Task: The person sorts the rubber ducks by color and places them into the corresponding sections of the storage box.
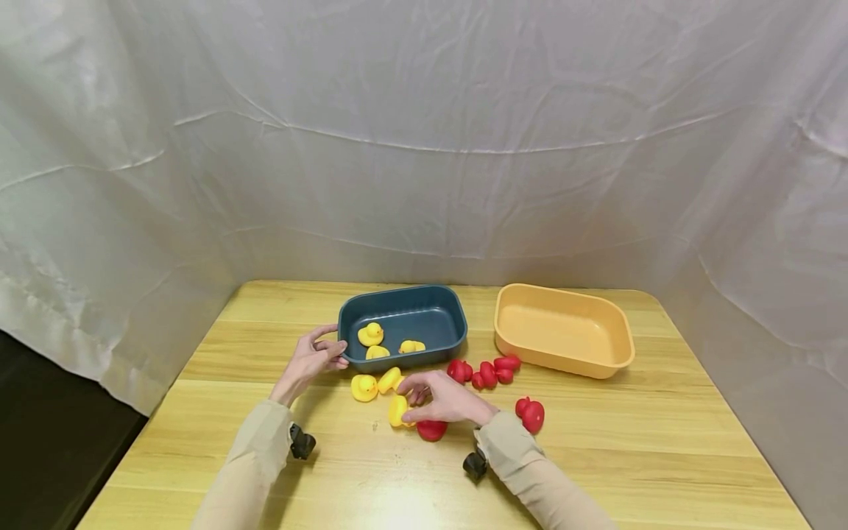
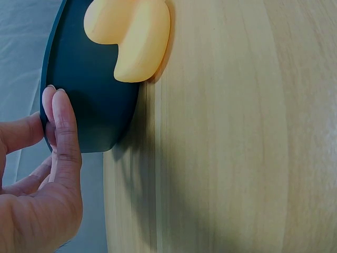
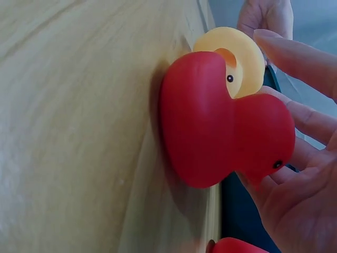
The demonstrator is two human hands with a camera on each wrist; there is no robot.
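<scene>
Left hand (image 1: 315,358) pinching the rim of a dark blue bin (image 1: 427,324), with three yellow ducks (image 1: 370,334) inside; right hand (image 1: 450,397) with thumb and fingers parted about a loose yellow duck (image 1: 397,412) at its 9 o'clock, contact unclear. One red duck (image 1: 432,431) lies at 7 o'clock; further red ducks (image 1: 488,375) sit at 2 o'clock, an orange bin (image 1: 563,331) beyond them on the table (image 1: 636,442).

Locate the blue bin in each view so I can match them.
Head: blue bin, just below centre.
Left wrist: blue bin, upper left, cut by the top edge.
Right wrist: blue bin, lower right, partly behind the right hand.
Shared landmark: left hand, top right in the right wrist view.
</scene>
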